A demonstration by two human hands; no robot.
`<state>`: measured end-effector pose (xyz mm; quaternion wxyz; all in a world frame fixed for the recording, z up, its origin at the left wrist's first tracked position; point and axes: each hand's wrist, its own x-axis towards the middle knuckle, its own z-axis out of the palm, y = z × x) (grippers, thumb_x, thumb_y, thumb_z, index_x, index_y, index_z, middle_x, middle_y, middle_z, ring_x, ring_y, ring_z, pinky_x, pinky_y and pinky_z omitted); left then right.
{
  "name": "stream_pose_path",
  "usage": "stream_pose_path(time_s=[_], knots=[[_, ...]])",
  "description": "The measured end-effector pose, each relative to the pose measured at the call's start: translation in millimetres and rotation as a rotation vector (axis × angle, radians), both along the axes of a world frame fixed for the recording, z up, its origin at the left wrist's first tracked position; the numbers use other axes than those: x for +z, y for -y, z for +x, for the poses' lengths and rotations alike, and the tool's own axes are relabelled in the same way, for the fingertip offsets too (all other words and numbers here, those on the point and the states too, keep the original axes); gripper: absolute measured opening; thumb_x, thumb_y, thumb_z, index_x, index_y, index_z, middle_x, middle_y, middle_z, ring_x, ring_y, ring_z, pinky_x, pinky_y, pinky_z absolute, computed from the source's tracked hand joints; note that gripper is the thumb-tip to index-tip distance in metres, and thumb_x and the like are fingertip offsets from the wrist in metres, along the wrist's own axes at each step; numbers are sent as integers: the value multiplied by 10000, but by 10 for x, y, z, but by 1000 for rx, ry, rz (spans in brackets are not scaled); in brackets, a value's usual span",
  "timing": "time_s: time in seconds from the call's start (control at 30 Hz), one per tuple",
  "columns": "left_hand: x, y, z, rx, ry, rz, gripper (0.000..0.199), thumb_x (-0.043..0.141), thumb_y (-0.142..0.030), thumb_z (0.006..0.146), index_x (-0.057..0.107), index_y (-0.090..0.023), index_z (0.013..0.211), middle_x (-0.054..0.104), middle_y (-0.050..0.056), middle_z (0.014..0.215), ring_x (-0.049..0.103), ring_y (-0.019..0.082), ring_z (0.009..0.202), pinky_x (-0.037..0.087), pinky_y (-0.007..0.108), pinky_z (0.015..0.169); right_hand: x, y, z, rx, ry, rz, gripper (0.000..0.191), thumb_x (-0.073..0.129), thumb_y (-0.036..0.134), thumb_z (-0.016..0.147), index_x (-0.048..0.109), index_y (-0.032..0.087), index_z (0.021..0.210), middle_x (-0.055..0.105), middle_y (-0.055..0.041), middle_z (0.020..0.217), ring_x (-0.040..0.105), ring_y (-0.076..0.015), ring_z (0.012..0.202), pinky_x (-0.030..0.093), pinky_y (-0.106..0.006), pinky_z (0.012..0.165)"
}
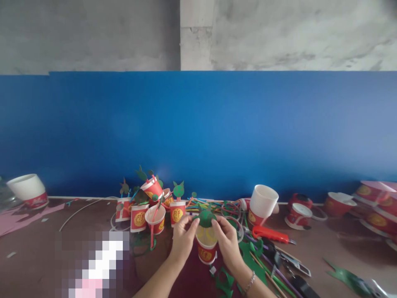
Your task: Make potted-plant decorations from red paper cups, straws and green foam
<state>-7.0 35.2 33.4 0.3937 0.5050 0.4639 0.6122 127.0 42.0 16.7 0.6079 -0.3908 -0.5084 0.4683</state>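
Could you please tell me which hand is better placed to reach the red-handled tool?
Probably the right hand: the red-handled tool lies on that side, farther from the left hand, though both hold the green cutout.

Left hand (185,236) and right hand (227,240) pinch, nearly level; forearms (161,279) slant inward

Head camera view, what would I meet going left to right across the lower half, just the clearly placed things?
White-and-red cup, cup with a red strip over its rim, left hand, green cutout, right hand, tall white-topped cup, short red-and-white cup.
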Motion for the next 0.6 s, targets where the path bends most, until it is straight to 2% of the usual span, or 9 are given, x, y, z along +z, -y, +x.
stream_pose_path(time_s=[0.1, 0.27, 0.37, 0.47, 0.6], knots=[[5, 12, -5, -3, -16, 8, 260, 613, -388, 751, 674, -137, 731, 667, 57, 695, 603, 191, 698, 476, 250, 619, 26, 11, -11, 15, -4, -17, 278, 619, 439, 775, 589, 164, 801, 563, -12, 682, 480, -137, 598, 411, -232, 544], [9, 35, -4, 25, -65, 28, 240, 619, -360, 741, 640, -147, 634, 601, 19, 598, 550, 158, 607, 443, 233, 585, 80, 10, -5, -45, 41, 17, 308, 665, 447, 723, 545, 174, 644, 479, 28, 564, 401, -109, 525, 335, -205, 469], [24, 45, 3, 26, -84, 47, 236, 624, -339, 734, 613, -153, 590, 571, 3, 569, 525, 143, 580, 434, 230, 587, 97, 4, 5, -51, 52, 38, 317, 664, 444, 718, 530, 175, 614, 463, 36, 542, 383, -103, 514, 322, -202, 466], [26, 32, 10, 5, -61, 33, 227, 620, -346, 737, 632, -153, 619, 605, 11, 586, 544, 151, 585, 446, 236, 590, 83, -3, 5, -65, 34, 11, 328, 671, 453, 706, 532, 171, 616, 468, 37, 542, 388, -101, 511, 330, -205, 469], [-21, -12, 3, 15, -68, 2, 232, 628, -381, 738, 674, -156, 701, 673, 36, 678, 600, 182, 662, 474, 248, 629, 48, -21, 7, -29, -29, -53, 320, 671, 470, 705, 592, 160, 699, 548, 11, 599, 457, -124, 548, 378, -225, 505]])
